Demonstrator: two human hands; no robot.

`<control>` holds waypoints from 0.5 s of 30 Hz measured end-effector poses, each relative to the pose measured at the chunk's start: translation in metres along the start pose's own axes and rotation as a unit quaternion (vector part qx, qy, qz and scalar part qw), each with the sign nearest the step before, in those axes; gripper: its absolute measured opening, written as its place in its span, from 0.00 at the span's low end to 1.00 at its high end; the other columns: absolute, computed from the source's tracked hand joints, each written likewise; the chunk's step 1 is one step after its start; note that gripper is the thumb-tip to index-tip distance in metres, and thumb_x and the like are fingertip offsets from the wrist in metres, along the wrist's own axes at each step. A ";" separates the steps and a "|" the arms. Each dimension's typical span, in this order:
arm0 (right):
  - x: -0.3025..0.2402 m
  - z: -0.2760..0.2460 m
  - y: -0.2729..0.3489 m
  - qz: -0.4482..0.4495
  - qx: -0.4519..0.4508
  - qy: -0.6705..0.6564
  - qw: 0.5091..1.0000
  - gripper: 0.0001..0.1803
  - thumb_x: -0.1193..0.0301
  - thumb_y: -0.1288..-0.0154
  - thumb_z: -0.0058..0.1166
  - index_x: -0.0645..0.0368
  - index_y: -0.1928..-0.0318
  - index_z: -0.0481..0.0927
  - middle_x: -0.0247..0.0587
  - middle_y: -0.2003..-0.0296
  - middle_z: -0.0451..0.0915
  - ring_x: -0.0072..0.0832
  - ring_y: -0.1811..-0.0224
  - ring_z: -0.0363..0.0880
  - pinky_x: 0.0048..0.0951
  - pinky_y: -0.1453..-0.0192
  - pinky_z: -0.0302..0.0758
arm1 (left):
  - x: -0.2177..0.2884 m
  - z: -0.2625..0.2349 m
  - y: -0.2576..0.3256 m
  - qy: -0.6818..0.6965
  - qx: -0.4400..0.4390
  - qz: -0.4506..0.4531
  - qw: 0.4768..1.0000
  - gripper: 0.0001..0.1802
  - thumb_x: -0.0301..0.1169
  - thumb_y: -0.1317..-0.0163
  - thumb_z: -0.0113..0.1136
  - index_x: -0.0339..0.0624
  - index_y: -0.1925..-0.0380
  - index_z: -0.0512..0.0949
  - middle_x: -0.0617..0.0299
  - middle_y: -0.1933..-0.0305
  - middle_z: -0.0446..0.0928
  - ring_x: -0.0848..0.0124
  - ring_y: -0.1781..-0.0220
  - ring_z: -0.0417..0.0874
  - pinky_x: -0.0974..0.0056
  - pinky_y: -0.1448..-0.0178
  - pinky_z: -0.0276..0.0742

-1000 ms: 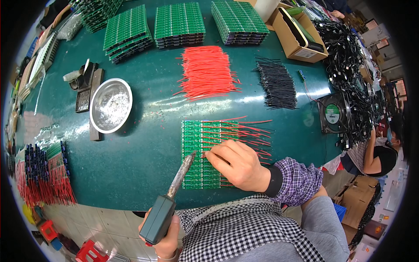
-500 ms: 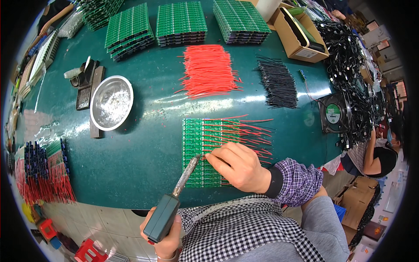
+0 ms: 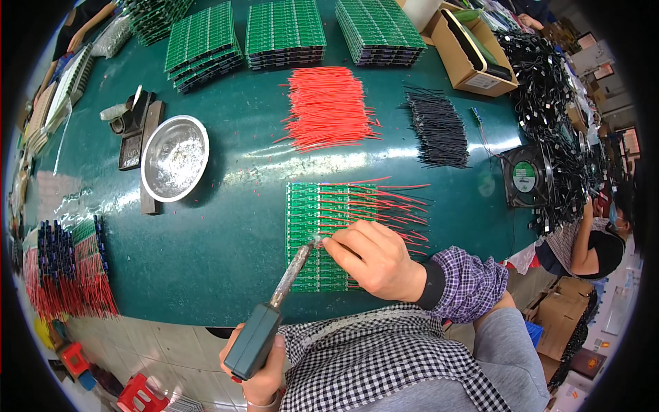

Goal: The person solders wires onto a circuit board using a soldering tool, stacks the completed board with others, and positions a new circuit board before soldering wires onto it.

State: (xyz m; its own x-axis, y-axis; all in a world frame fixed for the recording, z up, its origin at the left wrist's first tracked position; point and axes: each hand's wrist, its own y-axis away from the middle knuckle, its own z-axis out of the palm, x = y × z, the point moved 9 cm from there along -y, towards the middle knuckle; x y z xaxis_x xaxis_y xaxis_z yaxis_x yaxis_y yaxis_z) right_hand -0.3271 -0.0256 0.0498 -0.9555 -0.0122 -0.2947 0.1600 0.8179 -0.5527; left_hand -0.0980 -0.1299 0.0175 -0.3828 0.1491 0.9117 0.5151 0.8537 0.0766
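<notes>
A green circuit board panel (image 3: 302, 206) lies flat on the table before me, with rows of red wires (image 3: 405, 204) running off its right side. My left hand (image 3: 264, 378) is wrapped round the dark green handle of a soldering iron (image 3: 255, 336), whose metal tip touches or nearly touches the panel's middle. Right beside that tip, the thumb and fingers of my right hand (image 3: 374, 261) pinch a red wire against the board; most of this wire is hidden by the hand.
Beyond the panel lie a pile of red wires (image 3: 325, 110) and a bundle of black wires (image 3: 437, 129). A metal bowl (image 3: 204, 154) and an iron stand (image 3: 130, 147) are at left, a fan (image 3: 525, 177) at right. Stacked panels (image 3: 285, 31) line the back.
</notes>
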 end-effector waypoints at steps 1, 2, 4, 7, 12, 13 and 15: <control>0.000 0.000 0.000 0.000 0.000 0.000 1.000 0.14 0.77 0.50 0.64 0.68 0.60 0.83 0.39 0.68 0.77 0.30 0.65 0.78 0.28 0.66 0.75 | 0.000 -0.001 0.002 0.000 0.000 0.000 1.000 0.11 0.21 0.53 0.72 0.30 0.67 0.83 0.53 0.71 0.80 0.63 0.73 0.81 0.62 0.66 0.76; 0.000 0.000 0.000 -0.001 0.000 0.003 1.000 0.14 0.77 0.50 0.64 0.68 0.60 0.83 0.39 0.68 0.77 0.30 0.66 0.77 0.28 0.66 0.75 | -0.006 -0.003 0.005 0.021 0.013 -0.033 0.999 0.12 0.21 0.53 0.72 0.29 0.66 0.83 0.53 0.69 0.81 0.63 0.71 0.82 0.62 0.65 0.76; 0.000 0.000 0.000 -0.002 0.001 0.006 1.000 0.14 0.77 0.50 0.64 0.68 0.60 0.83 0.38 0.68 0.77 0.30 0.66 0.77 0.28 0.67 0.74 | -0.013 -0.007 0.010 0.042 0.025 -0.066 0.997 0.13 0.21 0.52 0.72 0.29 0.65 0.83 0.53 0.68 0.82 0.63 0.69 0.82 0.62 0.63 0.76; 0.000 0.000 0.000 0.001 -0.001 0.006 1.000 0.14 0.77 0.50 0.64 0.68 0.60 0.84 0.38 0.67 0.77 0.30 0.66 0.77 0.28 0.67 0.74 | -0.022 -0.008 0.013 0.055 0.015 -0.104 0.993 0.15 0.22 0.51 0.73 0.28 0.63 0.83 0.52 0.65 0.82 0.64 0.67 0.83 0.62 0.61 0.77; -0.001 0.001 0.000 0.002 -0.004 0.008 1.000 0.13 0.76 0.49 0.64 0.67 0.60 0.84 0.38 0.67 0.78 0.30 0.65 0.77 0.29 0.66 0.74 | -0.018 -0.009 0.012 0.051 0.042 -0.098 0.993 0.15 0.23 0.51 0.74 0.29 0.63 0.83 0.51 0.64 0.82 0.63 0.65 0.83 0.62 0.60 0.77; -0.001 0.001 -0.001 0.001 -0.004 0.007 1.000 0.13 0.76 0.49 0.64 0.67 0.60 0.84 0.38 0.67 0.78 0.30 0.65 0.77 0.29 0.66 0.74 | -0.019 -0.011 0.009 0.051 0.043 -0.098 0.993 0.15 0.23 0.51 0.74 0.29 0.63 0.83 0.51 0.64 0.82 0.63 0.65 0.83 0.62 0.60 0.77; -0.002 -0.002 -0.001 0.000 0.005 0.013 1.000 0.13 0.76 0.48 0.64 0.66 0.60 0.84 0.38 0.66 0.79 0.30 0.65 0.78 0.28 0.65 0.75 | 0.009 -0.033 0.000 -0.035 0.114 0.082 0.989 0.14 0.21 0.47 0.71 0.28 0.59 0.83 0.52 0.60 0.83 0.63 0.64 0.83 0.63 0.59 0.77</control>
State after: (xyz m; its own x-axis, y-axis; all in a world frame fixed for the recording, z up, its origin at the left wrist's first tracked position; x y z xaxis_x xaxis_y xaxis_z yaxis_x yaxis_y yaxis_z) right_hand -0.3257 -0.0254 0.0527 -0.9615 0.0033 -0.2749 0.1631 0.8117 -0.5609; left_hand -0.0762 -0.1445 0.0387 -0.3647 0.3228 0.8734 0.3918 0.9041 -0.1705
